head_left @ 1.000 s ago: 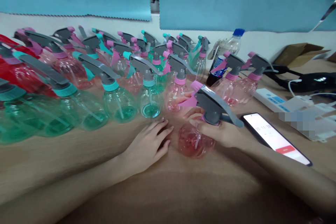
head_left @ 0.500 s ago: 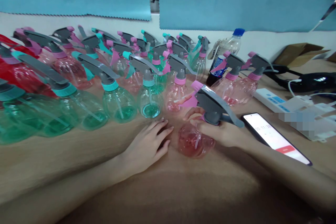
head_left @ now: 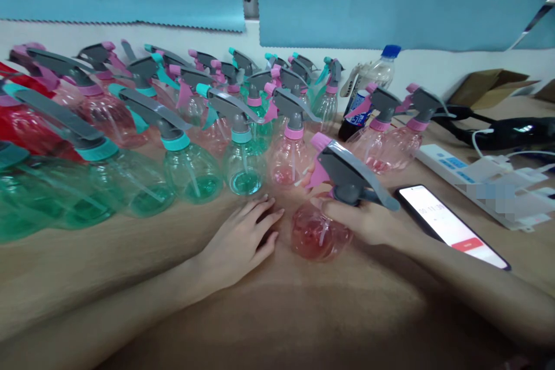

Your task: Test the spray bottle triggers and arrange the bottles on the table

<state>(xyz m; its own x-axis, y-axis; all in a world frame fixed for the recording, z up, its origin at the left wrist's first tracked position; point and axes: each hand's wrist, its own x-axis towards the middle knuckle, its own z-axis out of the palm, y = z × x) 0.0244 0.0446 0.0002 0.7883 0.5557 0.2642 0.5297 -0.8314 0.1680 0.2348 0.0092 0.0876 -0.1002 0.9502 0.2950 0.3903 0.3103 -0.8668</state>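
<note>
- Pink spray bottle (head_left: 321,231) stands on the wooden table (head_left: 303,312) in front of the person, just right of centre, its grey trigger head (head_left: 347,176) pointing right.
- Right hand (head_left: 368,219) is wrapped around the bottle's neck below the trigger head, fingers closed on it.
- Left hand (head_left: 240,243) lies flat on the table just left of the bottle, fingers spread and holding nothing (whether the fingertips touch the bottle cannot be told).
- Behind the hands, one dense cluster of spray bottles (head_left: 191,127): teal, pink and red bodies, too overlapped for an exact count, well over fifteen.
- Two more pink bottles (head_left: 390,139) stand apart on the right.
- One blue-capped drink bottle (head_left: 373,78) beside them.
- One phone (head_left: 451,234), screen lit, lies right of the held bottle.
- One white power strip (head_left: 468,176) beyond the phone.
</note>
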